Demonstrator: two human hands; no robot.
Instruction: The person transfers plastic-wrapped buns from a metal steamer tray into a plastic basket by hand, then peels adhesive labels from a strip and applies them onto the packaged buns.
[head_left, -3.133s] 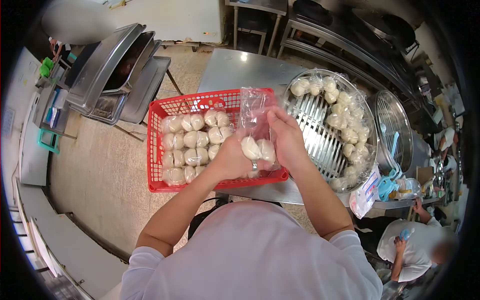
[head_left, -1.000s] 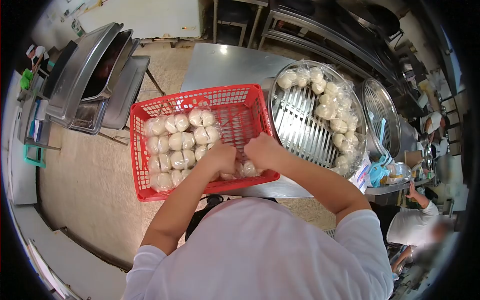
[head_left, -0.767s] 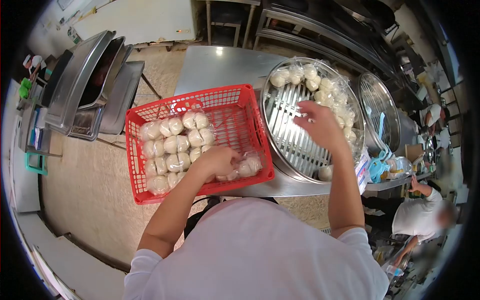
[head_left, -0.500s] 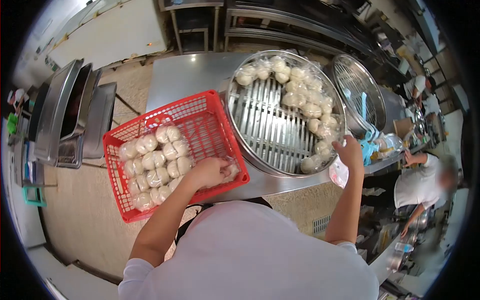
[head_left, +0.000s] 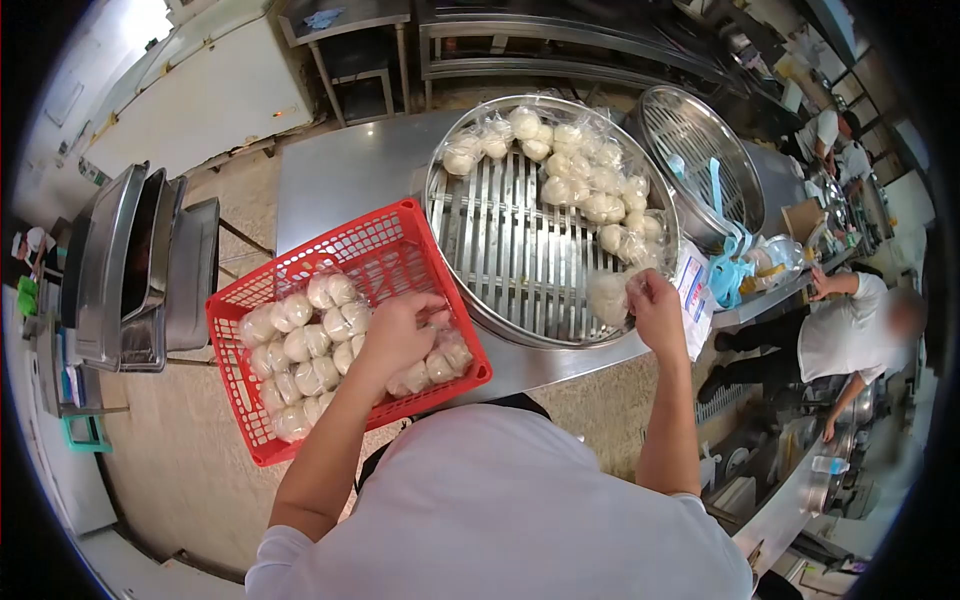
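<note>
Buns in clear plastic (head_left: pixel 609 297) are pinched by the right hand (head_left: pixel 655 308), fingers closed; the left hand (head_left: pixel 400 332) is held half-open over the red basket (head_left: pixel 437 262).

wide head-worn view, facing forward and down over red basket (head_left: pixel 441 272)

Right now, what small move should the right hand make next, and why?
Probably lift the nearest bagged buns off the round tray toward the red basket: the right hand looks closed on that bag's edge, and bare mesh shows in the basket's far right part, beyond the left hand.
</note>
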